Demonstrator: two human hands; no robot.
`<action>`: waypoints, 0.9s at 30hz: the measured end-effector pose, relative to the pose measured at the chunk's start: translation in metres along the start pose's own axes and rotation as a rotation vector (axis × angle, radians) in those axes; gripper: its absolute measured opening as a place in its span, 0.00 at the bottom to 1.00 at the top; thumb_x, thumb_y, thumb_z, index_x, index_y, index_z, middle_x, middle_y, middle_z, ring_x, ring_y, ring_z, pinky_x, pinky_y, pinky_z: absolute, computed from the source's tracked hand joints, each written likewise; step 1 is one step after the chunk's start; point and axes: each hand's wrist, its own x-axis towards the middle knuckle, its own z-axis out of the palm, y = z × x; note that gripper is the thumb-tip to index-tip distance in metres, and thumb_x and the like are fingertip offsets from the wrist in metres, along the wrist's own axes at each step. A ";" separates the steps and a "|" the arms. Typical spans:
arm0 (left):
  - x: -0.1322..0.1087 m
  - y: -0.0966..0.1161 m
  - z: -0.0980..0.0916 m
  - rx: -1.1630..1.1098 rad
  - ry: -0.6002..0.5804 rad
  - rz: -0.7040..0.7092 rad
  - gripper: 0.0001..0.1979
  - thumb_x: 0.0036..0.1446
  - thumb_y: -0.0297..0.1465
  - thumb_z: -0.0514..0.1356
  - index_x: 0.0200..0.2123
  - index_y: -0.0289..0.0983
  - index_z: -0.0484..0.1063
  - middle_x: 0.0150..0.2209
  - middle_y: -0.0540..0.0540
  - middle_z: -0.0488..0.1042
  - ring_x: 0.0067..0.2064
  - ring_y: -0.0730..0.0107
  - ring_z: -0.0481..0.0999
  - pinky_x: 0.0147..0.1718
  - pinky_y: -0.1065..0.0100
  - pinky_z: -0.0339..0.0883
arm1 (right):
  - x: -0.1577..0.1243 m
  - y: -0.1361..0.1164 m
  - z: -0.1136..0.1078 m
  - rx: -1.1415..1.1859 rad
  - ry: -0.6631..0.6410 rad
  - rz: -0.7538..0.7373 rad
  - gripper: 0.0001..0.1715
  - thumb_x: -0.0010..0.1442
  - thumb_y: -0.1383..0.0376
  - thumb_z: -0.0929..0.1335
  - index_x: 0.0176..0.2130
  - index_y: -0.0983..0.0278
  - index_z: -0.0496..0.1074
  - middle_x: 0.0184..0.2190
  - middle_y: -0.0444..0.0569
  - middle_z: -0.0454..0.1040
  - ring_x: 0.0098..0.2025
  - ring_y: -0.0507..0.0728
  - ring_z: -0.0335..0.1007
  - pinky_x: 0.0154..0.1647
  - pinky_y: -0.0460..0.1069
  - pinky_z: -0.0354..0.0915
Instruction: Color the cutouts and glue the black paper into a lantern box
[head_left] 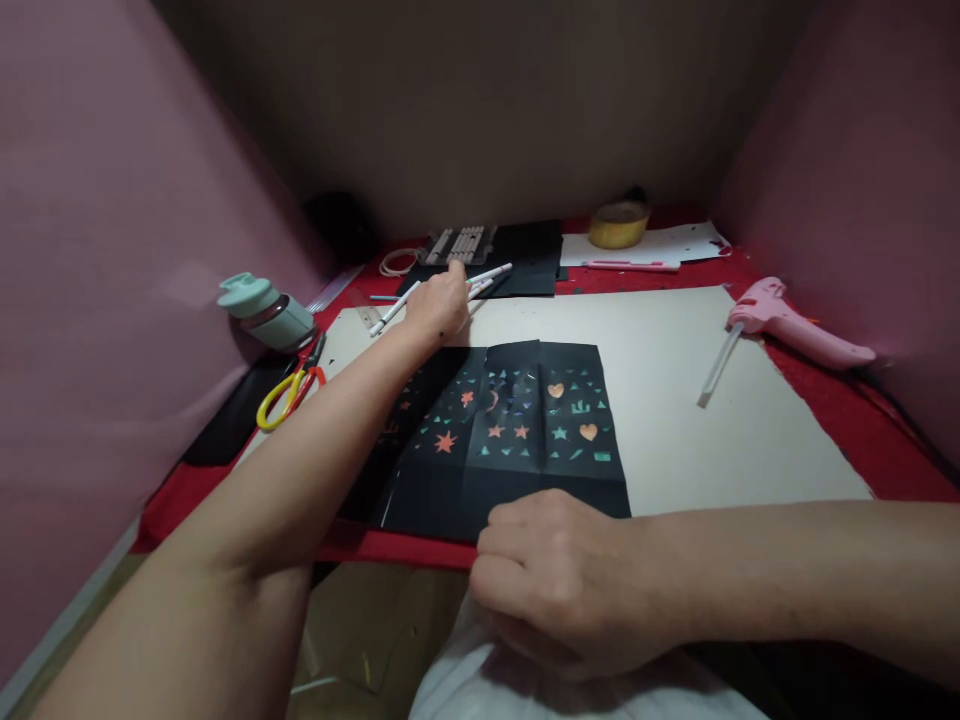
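Note:
A black folded paper [517, 430] with cut-out stars, triangles and hearts in orange and green lies on a beige board [697, 420]. My left hand [439, 300] reaches far forward and closes on several white marker pens [487, 275] at the board's far edge. My right hand [555, 575] rests as a loose fist at the table's near edge, touching the black paper's front edge, with nothing visible in it.
A mint-capped bottle [266, 310] lies at the left, with yellow and red scissors [289, 392] near it. A pink glue gun [795, 325] sits at the right. A roll of tape [619, 225], a marker set [459, 244] and black sheets sit at the back. Pink walls enclose both sides.

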 end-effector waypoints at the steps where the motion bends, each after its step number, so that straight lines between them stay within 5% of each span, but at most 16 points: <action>1: 0.001 0.000 0.001 0.024 -0.006 0.002 0.17 0.69 0.33 0.49 0.55 0.33 0.68 0.52 0.28 0.77 0.54 0.44 0.77 0.51 0.53 0.68 | -0.001 0.002 -0.001 -0.007 0.029 0.022 0.08 0.59 0.70 0.63 0.29 0.64 0.69 0.23 0.46 0.69 0.26 0.53 0.55 0.26 0.50 0.56; 5: 0.004 -0.004 0.005 0.091 -0.028 0.018 0.17 0.68 0.34 0.52 0.54 0.33 0.70 0.54 0.29 0.76 0.56 0.42 0.76 0.52 0.52 0.68 | -0.003 0.009 -0.002 -0.052 0.090 0.140 0.12 0.62 0.71 0.61 0.29 0.65 0.69 0.25 0.47 0.69 0.26 0.53 0.56 0.25 0.50 0.54; 14: -0.010 -0.018 -0.013 0.124 0.039 0.062 0.17 0.68 0.35 0.50 0.48 0.38 0.77 0.54 0.36 0.76 0.53 0.47 0.76 0.49 0.55 0.68 | -0.005 0.016 -0.002 0.010 -0.079 0.276 0.10 0.62 0.70 0.61 0.31 0.65 0.69 0.27 0.48 0.71 0.27 0.54 0.57 0.26 0.50 0.54; 18: -0.029 -0.050 -0.036 0.030 0.106 0.091 0.13 0.64 0.33 0.54 0.42 0.40 0.79 0.47 0.40 0.80 0.48 0.56 0.77 0.49 0.61 0.67 | -0.006 0.014 -0.002 0.053 -0.027 0.280 0.10 0.61 0.72 0.62 0.30 0.65 0.69 0.27 0.48 0.71 0.28 0.54 0.59 0.27 0.51 0.54; 22: -0.047 -0.097 -0.058 -0.124 0.151 -0.094 0.10 0.58 0.33 0.58 0.37 0.40 0.81 0.37 0.45 0.82 0.40 0.59 0.77 0.43 0.64 0.67 | -0.005 0.011 -0.001 0.115 0.036 0.314 0.12 0.61 0.75 0.61 0.28 0.65 0.68 0.27 0.48 0.72 0.27 0.52 0.59 0.26 0.50 0.54; 27: -0.066 -0.131 -0.058 -0.276 0.123 -0.227 0.05 0.51 0.30 0.63 0.28 0.38 0.79 0.25 0.47 0.77 0.33 0.62 0.74 0.38 0.64 0.65 | -0.006 0.007 -0.001 0.147 0.063 0.289 0.13 0.61 0.77 0.62 0.28 0.64 0.67 0.27 0.48 0.73 0.27 0.52 0.60 0.26 0.50 0.54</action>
